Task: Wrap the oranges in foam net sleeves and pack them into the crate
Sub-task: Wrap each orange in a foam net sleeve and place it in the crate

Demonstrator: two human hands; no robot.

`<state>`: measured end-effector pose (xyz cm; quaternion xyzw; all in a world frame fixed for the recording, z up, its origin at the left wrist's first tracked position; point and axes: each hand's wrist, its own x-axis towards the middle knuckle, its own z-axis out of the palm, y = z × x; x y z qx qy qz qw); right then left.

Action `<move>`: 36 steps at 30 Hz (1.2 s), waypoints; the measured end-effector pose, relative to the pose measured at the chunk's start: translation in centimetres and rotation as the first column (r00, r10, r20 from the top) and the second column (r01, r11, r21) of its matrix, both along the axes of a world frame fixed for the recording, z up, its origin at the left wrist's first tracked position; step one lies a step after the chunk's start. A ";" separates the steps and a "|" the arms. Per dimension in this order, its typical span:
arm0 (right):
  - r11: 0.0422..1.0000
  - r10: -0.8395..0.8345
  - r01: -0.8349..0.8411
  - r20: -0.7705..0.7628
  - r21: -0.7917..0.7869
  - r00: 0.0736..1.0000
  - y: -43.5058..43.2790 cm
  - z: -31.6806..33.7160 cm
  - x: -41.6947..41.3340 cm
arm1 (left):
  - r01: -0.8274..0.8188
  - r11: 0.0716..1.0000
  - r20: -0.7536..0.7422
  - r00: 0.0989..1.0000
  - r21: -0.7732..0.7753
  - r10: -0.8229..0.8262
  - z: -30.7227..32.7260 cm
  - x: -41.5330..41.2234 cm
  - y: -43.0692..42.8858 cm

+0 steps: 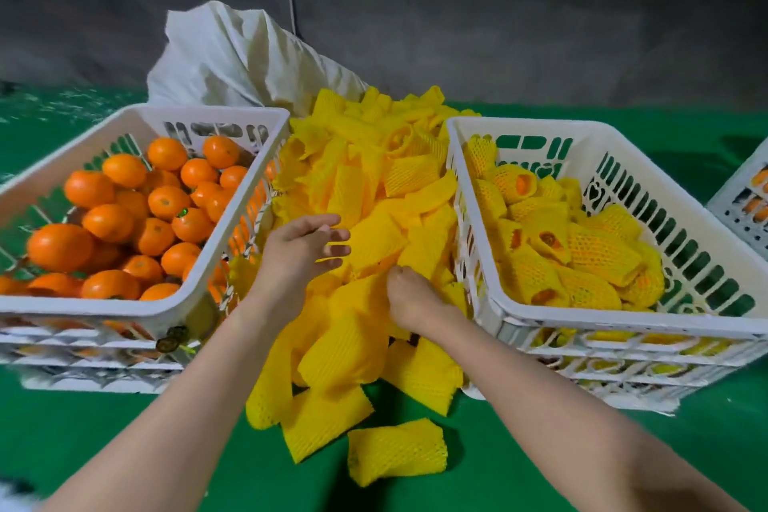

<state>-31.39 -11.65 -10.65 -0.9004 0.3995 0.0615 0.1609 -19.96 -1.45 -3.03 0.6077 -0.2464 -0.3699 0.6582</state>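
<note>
- Green cloth (124, 449) covers the whole table, and everything sits on it.
- Right down the middle there's a big pile of yellow foam net sleeves (374, 187), spilling from the far end toward the near edge, wedged between the two crates.
- The left white crate (124, 310) is loaded with bare oranges (108, 220), none of them wrapped.
- The right white crate (623, 322) holds the wrapped oranges (582, 258). They're heaped along its left side and middle, with orange peeking out of a few sleeve ends.
- A crumpled white sack (232, 54) stands behind the pile, at the far corner of the left crate.
- A bit of a third crate (739, 204) shows at the right edge, with something orange inside.
- The left hand (299, 245) hovers over the left side of the pile with its fingers spread and pointing right, holding nothing.
- The right hand (409, 291) is knuckles-up in the pile just beside the right crate. Its fingers are curled under and pinch the edge of the top sleeve (357, 303).
- One stray sleeve (397, 451) lies on the cloth at the near end, just off the pile.
</note>
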 end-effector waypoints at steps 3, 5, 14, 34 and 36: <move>0.980 -0.196 0.195 0.055 0.029 0.979 -0.7 -2.0 1.8 | -0.020 1.000 0.025 0.999 0.013 0.020 -0.4 1.5 1.5; 0.962 -0.275 0.270 0.180 0.052 0.945 -0.6 -2.5 2.3 | -0.014 0.999 0.077 0.997 0.035 0.011 -0.5 2.5 2.5; 0.998 0.023 0.038 0.830 -0.053 0.557 1.6 8.4 2.6 | 0.085 0.976 0.706 0.678 0.199 -0.203 1.1 5.0 2.8; 0.974 -0.135 -0.123 0.926 0.189 0.352 9.9 8.5 19.9 | 0.021 0.996 0.257 0.966 -0.082 0.000 3.4 17.7 9.2; 0.932 -0.251 -0.141 0.876 0.333 0.411 10.1 8.1 22.1 | -0.106 0.994 0.418 0.903 -0.003 0.098 2.9 21.7 9.1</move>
